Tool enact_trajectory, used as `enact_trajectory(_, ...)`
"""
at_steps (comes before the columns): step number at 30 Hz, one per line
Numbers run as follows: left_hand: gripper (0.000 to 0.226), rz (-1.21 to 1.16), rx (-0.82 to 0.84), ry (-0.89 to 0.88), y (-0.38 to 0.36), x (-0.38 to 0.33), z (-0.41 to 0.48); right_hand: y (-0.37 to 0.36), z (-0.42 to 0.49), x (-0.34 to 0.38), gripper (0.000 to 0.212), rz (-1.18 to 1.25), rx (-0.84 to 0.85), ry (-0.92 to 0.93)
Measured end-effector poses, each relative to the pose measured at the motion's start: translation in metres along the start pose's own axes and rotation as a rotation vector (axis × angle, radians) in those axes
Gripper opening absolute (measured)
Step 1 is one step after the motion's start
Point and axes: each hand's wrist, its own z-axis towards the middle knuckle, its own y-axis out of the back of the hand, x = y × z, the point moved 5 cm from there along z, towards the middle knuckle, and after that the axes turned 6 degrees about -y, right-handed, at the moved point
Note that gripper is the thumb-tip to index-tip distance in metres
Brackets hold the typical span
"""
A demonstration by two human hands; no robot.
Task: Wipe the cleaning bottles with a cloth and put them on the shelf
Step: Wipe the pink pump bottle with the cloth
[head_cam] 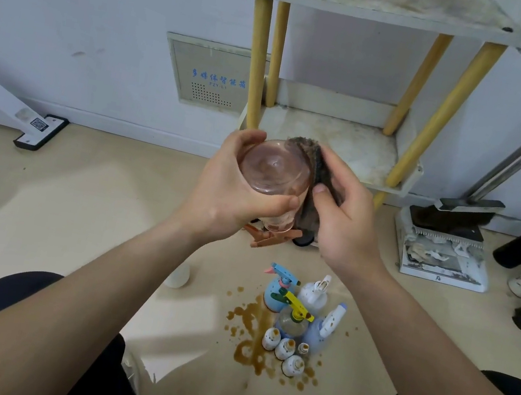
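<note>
Bottle (274,172) under wipe, held in the air in front of shelf (365,149).

Left hand (233,185) grips the pink clear spray bottle round its body, base turned toward the camera and trigger end pointing down at the floor. Right hand (342,218) pinches dark cloth (314,161) between thumb and fingers and presses it against the bottle's side at 3 o'clock. The shelf stands at 12 o'clock against the wall, with its lower tier stained. Further spray bottles (298,308) and small white bottles (284,349) stand on the floor at 6 o'clock amid a brown spill (246,348). Dustpan (441,250) lies at 3 o'clock by the wall.
</note>
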Motion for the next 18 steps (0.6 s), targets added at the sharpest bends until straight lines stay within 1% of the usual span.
enact_trajectory(2,0.107,0.013,0.044,0.003,-0.005,0.000,-0.001,0.005,0.000,0.014,0.050,-0.175,0.014,0.141)
enact_trajectory(4,0.107,0.021,0.087,0.014,-0.010,0.002,-0.002,0.002,-0.003,0.024,0.051,-0.406,0.084,0.310)
enact_trajectory(7,0.110,0.037,0.145,0.004,-0.012,0.005,-0.001,-0.005,-0.008,0.026,0.056,-0.664,0.218,0.421)
enact_trajectory(9,0.107,0.034,0.174,-0.007,-0.011,0.005,-0.001,-0.003,-0.007,0.023,0.056,-0.708,0.271,0.412)
enact_trajectory(12,0.113,0.070,0.222,-0.024,-0.014,0.001,-0.003,0.006,0.002,0.019,0.056,-0.641,0.297,0.309)
enact_trajectory(16,0.124,0.088,0.233,-0.024,-0.015,0.001,-0.004,0.015,0.007,0.014,0.054,-0.538,0.218,0.174)
enact_trajectory(18,0.126,0.078,0.215,-0.022,-0.012,0.002,-0.003,0.016,0.003,0.015,0.053,-0.517,0.186,0.145)
